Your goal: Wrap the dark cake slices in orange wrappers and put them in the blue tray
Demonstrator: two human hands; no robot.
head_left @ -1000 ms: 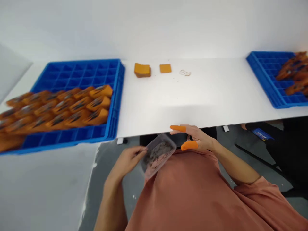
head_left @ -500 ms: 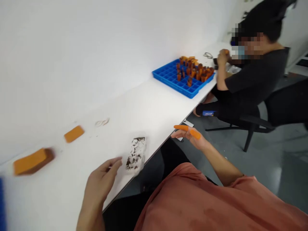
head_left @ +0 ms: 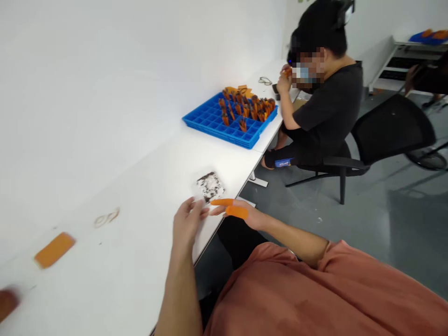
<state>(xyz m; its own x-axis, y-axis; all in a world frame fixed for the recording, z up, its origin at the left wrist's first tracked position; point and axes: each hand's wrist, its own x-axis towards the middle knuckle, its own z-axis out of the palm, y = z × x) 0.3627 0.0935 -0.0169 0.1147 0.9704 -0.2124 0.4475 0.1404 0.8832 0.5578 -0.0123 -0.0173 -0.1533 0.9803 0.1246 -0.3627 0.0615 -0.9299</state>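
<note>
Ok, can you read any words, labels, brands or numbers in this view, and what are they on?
Blue patch on the seated person's black legwear: white print, too small and blurred to read.
Speckled packet by the table edge: no readable print.
Nothing else legible.

Rust-orange T-shirt point(head_left: 290, 298), two orange finger cots point(head_left: 237, 212) on the right hand point(head_left: 252, 216)
</note>
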